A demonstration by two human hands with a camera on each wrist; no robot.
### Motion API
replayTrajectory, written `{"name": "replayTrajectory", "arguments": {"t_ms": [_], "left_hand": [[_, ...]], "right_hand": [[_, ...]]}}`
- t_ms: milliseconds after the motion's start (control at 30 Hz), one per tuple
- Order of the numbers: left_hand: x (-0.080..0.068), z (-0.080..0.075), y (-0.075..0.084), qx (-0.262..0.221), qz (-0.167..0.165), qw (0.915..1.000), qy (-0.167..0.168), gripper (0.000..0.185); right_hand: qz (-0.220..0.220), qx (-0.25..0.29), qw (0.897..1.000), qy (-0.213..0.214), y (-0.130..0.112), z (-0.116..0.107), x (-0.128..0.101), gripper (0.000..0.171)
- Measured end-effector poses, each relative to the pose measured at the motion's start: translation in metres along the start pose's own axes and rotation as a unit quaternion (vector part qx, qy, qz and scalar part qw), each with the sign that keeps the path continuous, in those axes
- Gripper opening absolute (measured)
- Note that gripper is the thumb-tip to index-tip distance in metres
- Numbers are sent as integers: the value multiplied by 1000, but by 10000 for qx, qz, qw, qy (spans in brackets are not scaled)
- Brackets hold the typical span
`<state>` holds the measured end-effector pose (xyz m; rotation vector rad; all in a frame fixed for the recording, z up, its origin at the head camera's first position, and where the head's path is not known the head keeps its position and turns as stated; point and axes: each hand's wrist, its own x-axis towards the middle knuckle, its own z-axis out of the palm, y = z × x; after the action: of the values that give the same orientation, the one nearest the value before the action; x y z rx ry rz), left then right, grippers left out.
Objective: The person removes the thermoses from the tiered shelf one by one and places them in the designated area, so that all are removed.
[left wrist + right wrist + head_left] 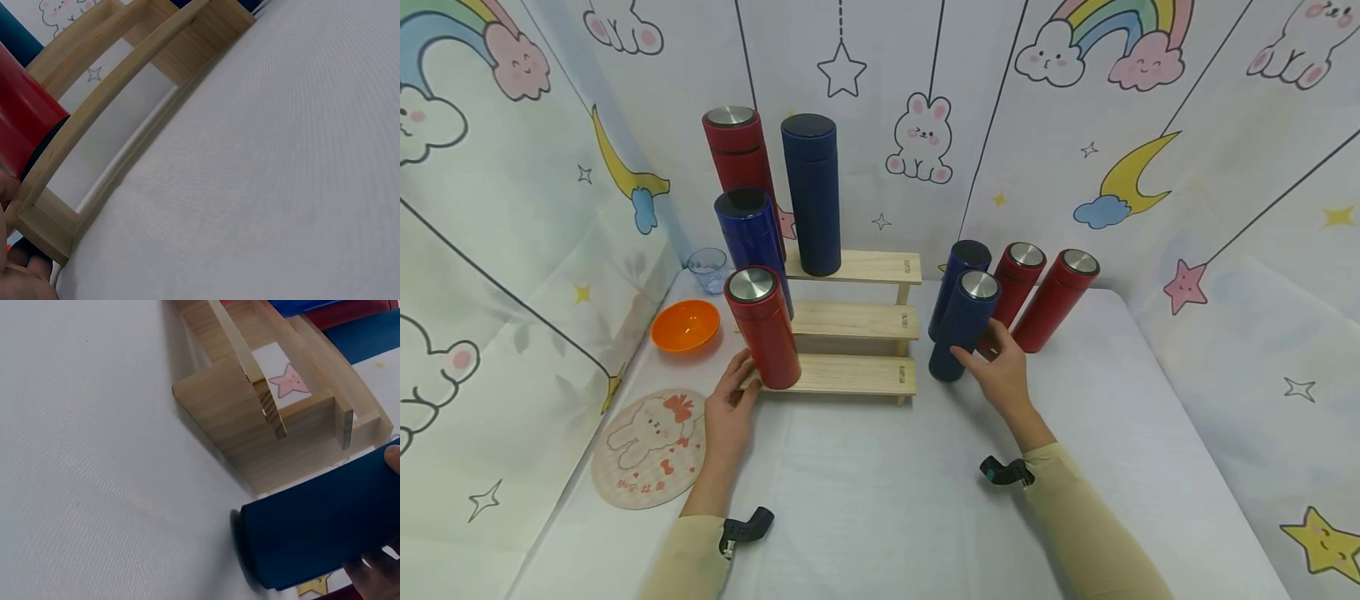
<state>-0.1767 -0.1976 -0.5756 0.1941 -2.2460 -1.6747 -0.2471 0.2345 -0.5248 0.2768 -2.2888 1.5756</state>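
My right hand (1006,379) grips a dark blue thermos flask (962,329) with a silver lid, to the right of the stepped wooden shelf (850,375). In the right wrist view the thumb and fingers lie on opposite sides of this flask (319,519). Its base is at the white tabletop; whether it touches is unclear. My left hand (730,417) holds the left end of the shelf's lowest step, fingers above and below the board (94,119). Beside it a red flask (765,333) stands on that step. Part of the left hand is hidden by the shelf.
On the upper steps stand a glossy blue flask (748,225), a red flask (733,154) and a navy flask (811,196). Another blue flask (958,267) and two red flasks (1054,300) stand right. An orange bowl (685,327), clear cup (707,268) and round mat (651,450) lie left.
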Motion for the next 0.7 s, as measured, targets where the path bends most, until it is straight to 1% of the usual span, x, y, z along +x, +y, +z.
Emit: {"name": "replayTrajectory", "arguments": {"t_ms": [300,367,567,700], "left_hand": [[0,0,-1,1,39,10000,-10,41],[1,0,-2,1,65,10000,-11,41],[0,1,-2,19,47,10000,-7,41],[1,0,-1,-5,44,10000,-16,41]], "right_hand": [[118,-41,9999,-33,3,3,-1,69],[123,-22,9999,-57,-1,4,-1,68],[132,27,9998,-153,-27,3,-7,66],[167,81,9997,-171,-30,3,-8,66]]}}
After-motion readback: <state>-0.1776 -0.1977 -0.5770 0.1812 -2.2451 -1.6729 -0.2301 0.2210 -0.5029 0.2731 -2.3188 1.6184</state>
